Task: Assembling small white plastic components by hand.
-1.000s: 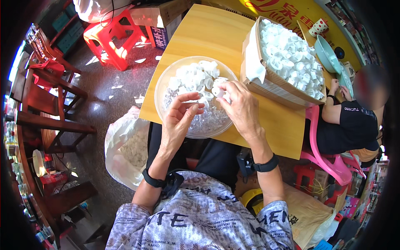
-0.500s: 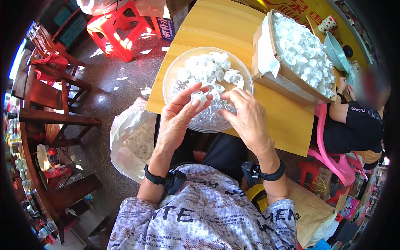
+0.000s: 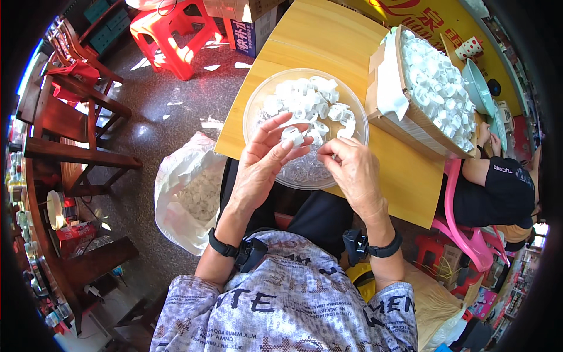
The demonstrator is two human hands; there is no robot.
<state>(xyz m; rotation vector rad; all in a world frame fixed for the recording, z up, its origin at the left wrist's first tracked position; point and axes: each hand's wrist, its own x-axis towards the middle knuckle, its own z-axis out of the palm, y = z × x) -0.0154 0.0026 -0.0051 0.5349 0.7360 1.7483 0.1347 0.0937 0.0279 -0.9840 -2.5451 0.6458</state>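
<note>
A clear round plastic bowl [image 3: 258,102] stands on the near edge of a yellow wooden table [image 3: 328,41]; it holds several small white plastic rings and clear pieces. My left hand [image 3: 261,167] is over the bowl's near rim and pinches one white ring [image 3: 292,135] between thumb and fingertips. My right hand [image 3: 352,173] is beside it with fingers curled, its fingertips close to that ring and pinching something small that I cannot make out.
A cardboard box [image 3: 410,126] heaped with white rings sits on the table's right. On the floor to the left lies a white plastic bag [image 3: 185,199] of pieces. Another person in black [image 3: 498,188] sits at right on a pink chair. A red stool [image 3: 176,29] and wooden chairs [image 3: 76,117] stand left.
Both hands have drawn back from the middle of the bowl toward me. My left hand now holds a white ring up at the bowl's near rim.
</note>
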